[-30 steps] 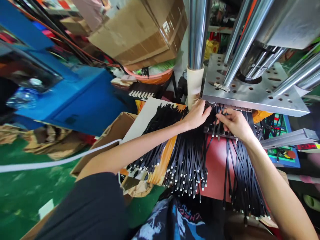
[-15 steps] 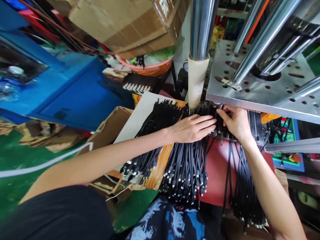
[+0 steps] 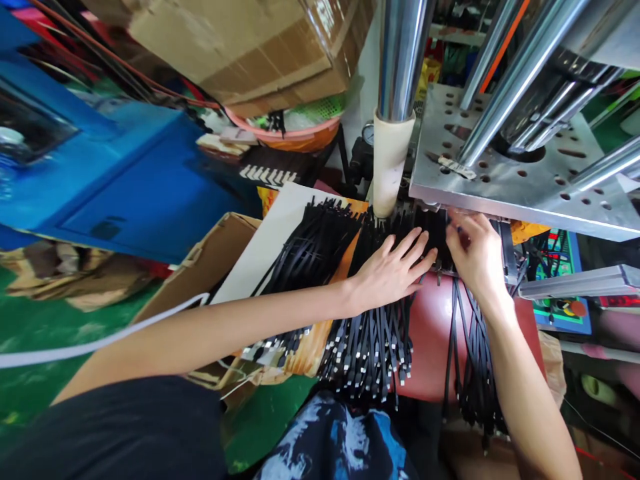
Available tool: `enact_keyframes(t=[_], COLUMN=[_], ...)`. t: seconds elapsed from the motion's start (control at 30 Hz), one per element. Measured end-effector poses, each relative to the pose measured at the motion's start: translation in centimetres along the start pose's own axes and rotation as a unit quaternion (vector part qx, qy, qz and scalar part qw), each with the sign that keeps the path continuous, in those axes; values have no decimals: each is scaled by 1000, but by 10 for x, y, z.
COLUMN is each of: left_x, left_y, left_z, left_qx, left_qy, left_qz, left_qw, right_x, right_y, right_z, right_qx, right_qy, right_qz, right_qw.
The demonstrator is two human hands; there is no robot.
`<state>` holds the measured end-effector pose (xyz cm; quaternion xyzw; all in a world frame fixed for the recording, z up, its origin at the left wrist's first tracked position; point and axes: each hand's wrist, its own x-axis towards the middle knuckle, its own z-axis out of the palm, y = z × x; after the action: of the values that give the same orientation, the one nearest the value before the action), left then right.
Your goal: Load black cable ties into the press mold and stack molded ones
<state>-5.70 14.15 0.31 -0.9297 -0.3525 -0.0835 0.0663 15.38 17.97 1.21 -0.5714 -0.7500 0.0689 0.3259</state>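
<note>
My left hand [image 3: 393,270] lies flat with fingers spread on a thick bundle of black flat cables [image 3: 370,333] that hang down over a red surface [image 3: 433,333]. My right hand [image 3: 475,257] reaches under the edge of the drilled metal press plate [image 3: 520,180], its fingertips at the row of cable ends there; the fingertips are blurred and what they grip is not visible. Another bundle of black cables [image 3: 473,373] hangs below my right wrist. A further pile of cables [image 3: 310,250] lies on a white and orange sheet to the left.
Chrome columns [image 3: 400,60] rise from the press. A blue machine [image 3: 130,180] stands at the left, cardboard boxes [image 3: 240,47] above, an orange basket [image 3: 295,137] behind. An open carton [image 3: 200,267] and a white cord [image 3: 95,343] lie over the green floor.
My left hand has slid down and back from the plate edge and spread flat on the cable bundle. My right hand has stayed under the plate, shifting slightly.
</note>
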Motion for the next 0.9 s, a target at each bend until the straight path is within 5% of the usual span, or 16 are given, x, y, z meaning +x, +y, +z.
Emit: enact_keyframes(t=[0.17, 0.37, 0.7, 0.8, 0.9], left_x=[17, 55, 116, 90, 19], left_y=[-11, -34, -75, -61, -23], left_z=[-6, -5, 25, 11, -24], left_qx=[-66, -84, -110, -161, -253], left_qy=[-19, -17, 26, 48, 71], left_qz=[-21, -61, -82, -93, -79], left_qw=[997, 994, 990, 981, 961], right_x=[-22, 25, 93, 49, -54], right_y=[-4, 2, 17, 0, -32], right_z=[-14, 6, 28, 5, -15], right_qx=[-167, -246, -193, -182, -135], right_qy=[-91, -86, -102, -80, -32], right_qz=[-72, -67, -10, -35, -3], right_qw=[979, 963, 976, 979, 990])
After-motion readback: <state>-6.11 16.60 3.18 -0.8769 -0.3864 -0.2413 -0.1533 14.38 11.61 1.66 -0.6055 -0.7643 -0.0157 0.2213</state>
